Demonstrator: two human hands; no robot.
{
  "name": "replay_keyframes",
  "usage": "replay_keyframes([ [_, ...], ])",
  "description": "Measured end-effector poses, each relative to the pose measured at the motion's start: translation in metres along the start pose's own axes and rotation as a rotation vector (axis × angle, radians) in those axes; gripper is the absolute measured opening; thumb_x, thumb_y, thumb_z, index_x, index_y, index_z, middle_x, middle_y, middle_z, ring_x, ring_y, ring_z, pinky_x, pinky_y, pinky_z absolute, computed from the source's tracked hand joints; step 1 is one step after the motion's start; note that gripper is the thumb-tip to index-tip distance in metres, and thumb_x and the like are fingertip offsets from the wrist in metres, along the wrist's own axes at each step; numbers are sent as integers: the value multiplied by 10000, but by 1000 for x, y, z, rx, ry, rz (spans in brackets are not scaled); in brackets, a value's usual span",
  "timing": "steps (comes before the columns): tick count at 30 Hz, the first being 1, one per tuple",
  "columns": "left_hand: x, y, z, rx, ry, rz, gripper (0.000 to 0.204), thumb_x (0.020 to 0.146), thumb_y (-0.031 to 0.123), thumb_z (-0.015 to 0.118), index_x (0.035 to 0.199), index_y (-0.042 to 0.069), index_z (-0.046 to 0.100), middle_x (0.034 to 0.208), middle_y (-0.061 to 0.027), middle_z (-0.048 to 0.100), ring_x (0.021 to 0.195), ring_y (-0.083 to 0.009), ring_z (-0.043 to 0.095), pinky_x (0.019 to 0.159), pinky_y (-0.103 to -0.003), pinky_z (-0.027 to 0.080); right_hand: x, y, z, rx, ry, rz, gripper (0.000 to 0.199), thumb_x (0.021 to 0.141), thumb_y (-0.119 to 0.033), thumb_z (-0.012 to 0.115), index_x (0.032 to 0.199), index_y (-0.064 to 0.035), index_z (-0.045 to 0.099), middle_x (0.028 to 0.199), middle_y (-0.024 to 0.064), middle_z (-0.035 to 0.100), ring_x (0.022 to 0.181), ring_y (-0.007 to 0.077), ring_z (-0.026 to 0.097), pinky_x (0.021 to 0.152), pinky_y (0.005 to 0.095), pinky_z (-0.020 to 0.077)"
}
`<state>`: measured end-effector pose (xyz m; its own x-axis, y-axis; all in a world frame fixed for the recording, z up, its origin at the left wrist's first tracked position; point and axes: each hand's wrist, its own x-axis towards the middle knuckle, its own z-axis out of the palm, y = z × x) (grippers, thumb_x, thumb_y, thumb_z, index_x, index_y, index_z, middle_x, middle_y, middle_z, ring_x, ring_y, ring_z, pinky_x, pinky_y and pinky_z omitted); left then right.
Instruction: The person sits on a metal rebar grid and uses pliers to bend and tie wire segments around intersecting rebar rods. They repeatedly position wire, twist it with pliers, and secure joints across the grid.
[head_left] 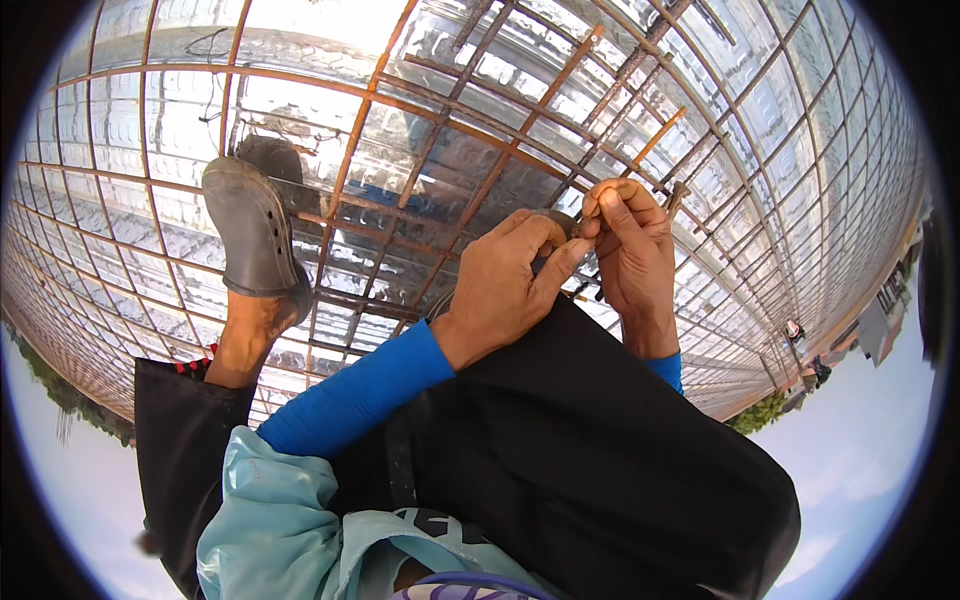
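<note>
A broad, shiny silver sheet-like surface [180, 100] fills the upper half of the frame, its face wrinkled and bright with reflections. Over it runs a wide grid of thin, rust-brown steel bars [237, 68], curving away to the left and right edges. Black cloth trousers [560, 440] cover the person's legs, one bent across the lower centre and right, the other at lower left. A pale blue-green fabric shirt [265, 510] shows at lower left and bottom centre. A bright blue, close-fitting sleeve [355, 400] crosses left of centre to the left wrist.

At upper left, a grey clog with round side holes [245, 220] is on the person's foot, over the bars.

Just right of the frame's centre, the left hand [505, 280] has its thumb and fingers drawn narrow; the right hand [638, 255], beside it and more upright, is likewise pinched, thumb against forefinger. Their fingertips meet around a small dark piece [586, 229], above the grid; it is mostly hidden, so its kind cannot be told.
</note>
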<state>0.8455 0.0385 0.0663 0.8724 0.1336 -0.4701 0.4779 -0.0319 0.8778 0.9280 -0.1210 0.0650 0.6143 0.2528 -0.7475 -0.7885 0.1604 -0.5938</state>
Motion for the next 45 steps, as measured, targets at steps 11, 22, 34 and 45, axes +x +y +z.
replay_keyframes([
  [11,20,-2,7,-686,-311,-252,161,1024,153,714,1091,7,712,880,-45,742,698,-37,630,583,-209,477,-7,-24,-3,-254,19,-161,111,1021,-95,692,1006,10,723,869,91,730,688,115,666,632,246,543],
  [22,26,-5,-23,-799,-541,-461,103,1014,106,675,1038,14,714,758,-34,694,551,-38,546,494,-210,413,0,-23,-4,-179,-161,-87,179,1022,-169,713,992,7,698,927,144,754,715,147,706,601,260,593],
  [34,12,-12,-38,-338,-298,-5,84,995,67,694,1054,9,712,801,-11,663,638,-46,557,575,-233,452,5,-30,16,-192,-188,108,185,1040,-179,690,945,-21,685,880,104,738,703,129,704,566,249,560],
  [45,16,1,-14,-842,-101,-459,145,1009,147,734,1084,24,718,806,-2,682,639,-53,608,541,-203,468,-2,-24,18,-499,-56,7,321,1001,-244,764,1199,-3,690,1015,51,738,896,95,664,789,265,542],
])
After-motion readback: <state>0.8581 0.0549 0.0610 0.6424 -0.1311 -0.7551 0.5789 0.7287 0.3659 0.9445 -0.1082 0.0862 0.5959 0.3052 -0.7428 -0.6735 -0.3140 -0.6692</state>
